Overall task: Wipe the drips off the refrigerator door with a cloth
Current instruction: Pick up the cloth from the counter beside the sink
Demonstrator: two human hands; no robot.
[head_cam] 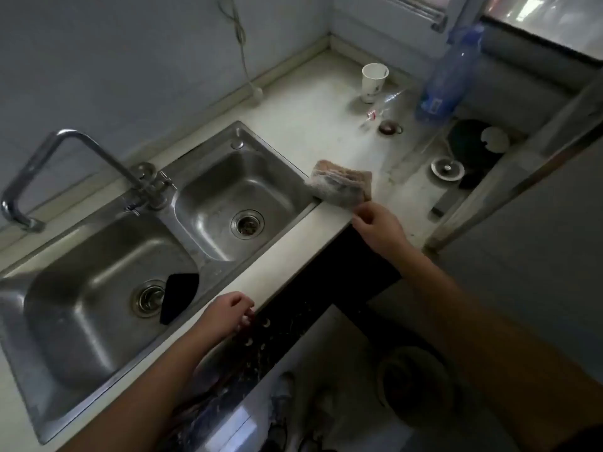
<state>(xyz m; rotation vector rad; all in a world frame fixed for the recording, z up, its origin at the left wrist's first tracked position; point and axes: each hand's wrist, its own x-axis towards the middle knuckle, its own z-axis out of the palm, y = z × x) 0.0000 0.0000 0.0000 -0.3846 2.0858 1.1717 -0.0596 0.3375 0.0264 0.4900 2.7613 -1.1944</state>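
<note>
Countertop (303, 112), pale and stained, runs diagonally across your view. Double steel sink (107, 288) is set into it, with a bent-spout tap (65, 158) behind the divider. A dark pad (179, 296) lies against the left basin's wall beside its drain. To your right a grey panel (538, 256) stands just past the counter's end; it may be the refrigerator, but you cannot confirm that here, and no drips are visible on it.

Far end of the counter: blue plastic bottle (447, 79) upright, paper cup (373, 82) to its left, a few small items between them and the sink, not identifiable.

Cloth (341, 184): brownish, folded or bunched, blurred. It sits at the right rim of the right basin, on the counter or just lifted off it; contact cannot be resolved.

Your right hand (378, 228) pinches the cloth's near corner between thumb and fingertips, remaining fingers curled. Your left hand (228, 309) is curled loosely over the counter's front edge and holds nothing that you can see.

Step in hand, by judgement: fetching the cloth. Wiping not yet begun.

Next move calls for: a fuller grip than a corner pinch, so that a flat pad of cloth can press on the door. Then turn right toward the door and locate the drips. Check whether the cloth is damp; dried drips probably resist a dry cloth.
</note>
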